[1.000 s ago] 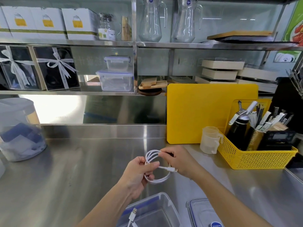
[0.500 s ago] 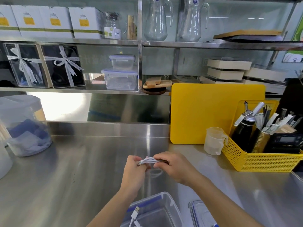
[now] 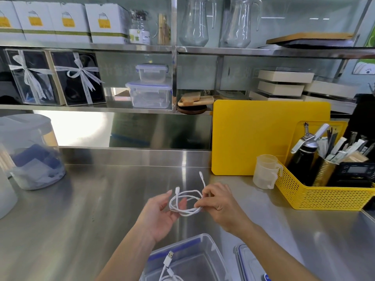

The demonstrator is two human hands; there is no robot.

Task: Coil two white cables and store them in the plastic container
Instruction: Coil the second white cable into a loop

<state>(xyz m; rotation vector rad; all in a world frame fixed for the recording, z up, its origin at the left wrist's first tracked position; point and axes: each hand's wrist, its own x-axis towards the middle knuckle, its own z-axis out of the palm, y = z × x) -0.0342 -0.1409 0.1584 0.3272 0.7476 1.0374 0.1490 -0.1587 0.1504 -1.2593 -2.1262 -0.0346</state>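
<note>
A: Where is the white cable?

B: The coiled white cable point(image 3: 185, 203) hangs between both hands above the steel counter point(image 3: 85, 209). The right hand point(image 3: 218, 203) pinches the loops at their right side with thumb and fingertips; two plug ends stick up free.

A: And the left hand?

B: The left hand point(image 3: 162, 216) is spread, palm up, fingers loose under the coil's left side.

A: The other one?

B: A second white cable point(image 3: 168, 266), USB plug up, lies in the clear plastic container point(image 3: 211, 252) at the near edge, its lid point(image 3: 243, 260) just beside.
</note>
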